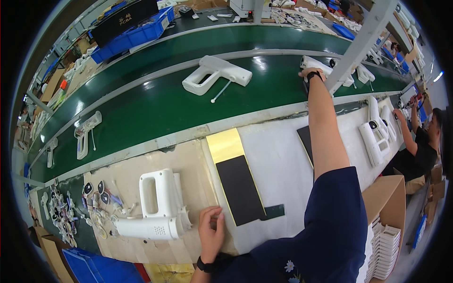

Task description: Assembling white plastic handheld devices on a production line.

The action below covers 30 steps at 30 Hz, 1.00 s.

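My right arm stretches over the green conveyor belt (155, 108). At its end my right hand (311, 73) is closed on a white gun-shaped housing (312, 61), partly hidden by the hand and a grey post. My left hand (211, 231) rests on the bench with its fingers curled in and nothing visible in them. Just left of it, apart from the fingers, lies a larger white gun-shaped housing (163, 200) with a looped handle and a patch of small holes. A black flat pad (239, 191) with a yellow end (224, 145) lies right of that hand.
More white gun-shaped housings stand along the belt, one with a thin rod (221, 91). Small parts (66, 214) are heaped at the left. A blue bin (96, 269) and a cardboard box (389, 198) flank me. A co-worker (420, 146) sits at the right near several housings (375, 141).
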### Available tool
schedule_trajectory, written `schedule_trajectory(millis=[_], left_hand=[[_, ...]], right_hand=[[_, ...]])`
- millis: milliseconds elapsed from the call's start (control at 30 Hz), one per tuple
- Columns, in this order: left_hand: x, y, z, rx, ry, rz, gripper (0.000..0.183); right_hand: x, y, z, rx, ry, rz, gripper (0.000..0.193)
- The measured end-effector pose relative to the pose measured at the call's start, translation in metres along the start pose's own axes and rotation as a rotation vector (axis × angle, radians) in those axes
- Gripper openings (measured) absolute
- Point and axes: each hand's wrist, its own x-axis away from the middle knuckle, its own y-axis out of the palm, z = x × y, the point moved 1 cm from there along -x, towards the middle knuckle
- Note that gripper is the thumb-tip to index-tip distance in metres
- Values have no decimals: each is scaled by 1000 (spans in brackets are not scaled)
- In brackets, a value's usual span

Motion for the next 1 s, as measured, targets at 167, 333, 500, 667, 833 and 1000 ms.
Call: schedule_trajectory(millis=[167,333,500,667,833,1000], left_hand=[[-3,2,0,65,-35,13,12],[-1,3,0,44,-22,14,12],[5,-2,8,116,43,16,15],[-28,-5,69,514,112,-148,49],[-60,2,109,1136,93,98,59],[-53,3,118,1297,257,353,52]], right_hand=[[-16,13,7,-116,29,30,114],[35,8,-10,-314,-295,102,115],[132,-28,-27,-552,-827,138,108],[289,-100,45,-751,-1315,-5,93],[422,-113,112,-647,-1708,-88,91],[471,-94,156,-686,-1886,-158,82]])
